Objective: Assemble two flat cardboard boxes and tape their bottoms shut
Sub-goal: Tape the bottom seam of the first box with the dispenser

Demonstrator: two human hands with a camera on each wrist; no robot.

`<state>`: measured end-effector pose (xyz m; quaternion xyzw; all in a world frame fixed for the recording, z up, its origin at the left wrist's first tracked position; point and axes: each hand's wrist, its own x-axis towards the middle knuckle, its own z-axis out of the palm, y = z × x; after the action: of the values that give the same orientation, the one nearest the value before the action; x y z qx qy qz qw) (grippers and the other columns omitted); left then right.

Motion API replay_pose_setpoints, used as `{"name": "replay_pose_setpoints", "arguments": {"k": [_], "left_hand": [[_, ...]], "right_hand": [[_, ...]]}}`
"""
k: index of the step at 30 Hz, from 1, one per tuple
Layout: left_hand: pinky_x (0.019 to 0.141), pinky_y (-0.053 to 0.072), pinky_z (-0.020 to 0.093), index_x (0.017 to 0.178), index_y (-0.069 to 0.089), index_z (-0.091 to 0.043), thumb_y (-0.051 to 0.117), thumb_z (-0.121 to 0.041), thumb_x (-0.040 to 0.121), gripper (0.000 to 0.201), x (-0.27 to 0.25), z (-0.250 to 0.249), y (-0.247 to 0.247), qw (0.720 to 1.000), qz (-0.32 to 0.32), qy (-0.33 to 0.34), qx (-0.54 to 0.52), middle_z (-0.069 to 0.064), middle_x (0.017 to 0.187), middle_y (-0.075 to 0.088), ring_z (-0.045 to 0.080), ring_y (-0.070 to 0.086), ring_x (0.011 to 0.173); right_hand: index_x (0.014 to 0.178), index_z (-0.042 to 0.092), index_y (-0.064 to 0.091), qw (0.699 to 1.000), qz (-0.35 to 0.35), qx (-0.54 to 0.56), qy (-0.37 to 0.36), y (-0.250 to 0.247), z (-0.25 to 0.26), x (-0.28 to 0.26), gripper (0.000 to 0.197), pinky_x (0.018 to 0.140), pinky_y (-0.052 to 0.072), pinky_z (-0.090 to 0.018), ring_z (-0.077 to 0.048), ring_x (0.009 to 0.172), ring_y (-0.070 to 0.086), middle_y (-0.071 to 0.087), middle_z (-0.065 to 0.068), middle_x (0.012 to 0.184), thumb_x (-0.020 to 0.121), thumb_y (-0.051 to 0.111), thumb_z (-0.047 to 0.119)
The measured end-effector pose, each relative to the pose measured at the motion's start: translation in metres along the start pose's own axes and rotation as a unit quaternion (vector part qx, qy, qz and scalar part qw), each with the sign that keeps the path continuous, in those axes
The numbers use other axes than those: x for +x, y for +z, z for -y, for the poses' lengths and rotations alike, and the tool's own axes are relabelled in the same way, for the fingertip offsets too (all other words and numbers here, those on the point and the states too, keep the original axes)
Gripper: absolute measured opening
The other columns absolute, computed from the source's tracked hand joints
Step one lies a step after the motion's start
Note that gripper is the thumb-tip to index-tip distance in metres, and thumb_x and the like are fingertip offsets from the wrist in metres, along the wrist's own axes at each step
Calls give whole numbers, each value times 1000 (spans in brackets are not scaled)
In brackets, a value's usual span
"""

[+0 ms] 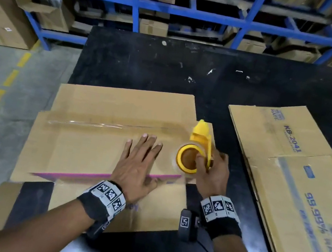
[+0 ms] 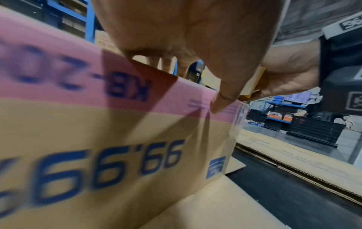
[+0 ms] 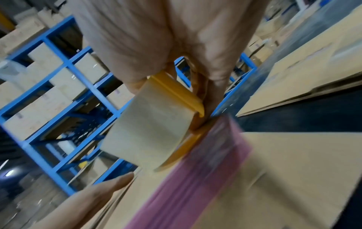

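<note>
1. Nearest the head camera, the left hand [image 1: 137, 169] lies flat on top of the assembled box [image 1: 81, 148], fingers straight and spread, pressing the near flap down; its thumb hangs over the pink-edged near rim, as the left wrist view shows.
2. Left of the hand, a clear strip of tape [image 1: 103, 124] runs along the seam where the two bottom flaps meet, so this first box looks largely sealed. It sits on the black table [image 1: 149, 65], with loose flaps spread at its base toward the person.
3. Moving right, the right hand [image 1: 212, 171] has its fingers curled round the yellow tape dispenser [image 1: 197, 149], which rests at the box's right end with the roll side up.
4. Further right, well apart from the first box, the second box [image 1: 299, 171] lies flat and unfolded on the table, not yet started.
5. Risks, as I judge them: if the left hand lifts early, the flaps could spring up and wrinkle or peel the strip. Pulling the dispenser off at an angle could tear the tape raggedly or leave too short a tail over the right edge, weakening the seal. A hard tug could also slide the light box across the smooth table.
</note>
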<state>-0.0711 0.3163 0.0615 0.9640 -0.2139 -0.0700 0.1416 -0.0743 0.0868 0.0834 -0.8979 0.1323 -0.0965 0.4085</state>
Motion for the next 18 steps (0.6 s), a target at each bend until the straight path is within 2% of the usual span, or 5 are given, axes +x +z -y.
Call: {"name": "replay_pose_setpoints", "arguments": {"k": [6,9,11,14,18], "left_hand": [[124,-9,62,163,-11,-40,27,-77,93,87,60,-70,31,996,23,32,84,-3,170,-24,26,-25,156],[123,-8,64,161,-17,-40,24,-75,96,85,66,-77,45,993,35,26,111,-3,169,-28,28,-28,155],[123,-7,64,160,-19,-40,24,-77,96,85,65,-75,48,993,33,24,112,-4,169,-28,27,-28,155],[124,-6,63,161,-17,-40,24,-78,96,86,65,-75,46,993,34,26,111,-4,170,-26,26,-26,156],[124,-6,63,161,-16,-39,23,-79,95,87,64,-78,43,993,38,24,109,-5,170,-26,25,-27,156]], "right_hand": [[102,6,69,996,-8,-46,80,-63,-116,-16,62,70,34,-31,-37,83,60,62,-17,91,78,39,55],[102,2,68,987,42,-76,135,-66,-164,-40,69,70,40,-37,-42,86,61,61,-22,93,74,36,56],[106,-1,68,980,80,-95,154,-64,-187,-52,71,76,46,-43,-45,97,61,62,-25,100,75,37,55],[121,4,65,966,124,-116,195,-59,-209,-59,63,86,46,-41,-42,110,57,59,-24,116,77,46,46],[130,12,63,962,136,-118,206,-50,-226,-62,70,84,47,-39,-38,103,60,57,-21,120,76,43,51]]}}
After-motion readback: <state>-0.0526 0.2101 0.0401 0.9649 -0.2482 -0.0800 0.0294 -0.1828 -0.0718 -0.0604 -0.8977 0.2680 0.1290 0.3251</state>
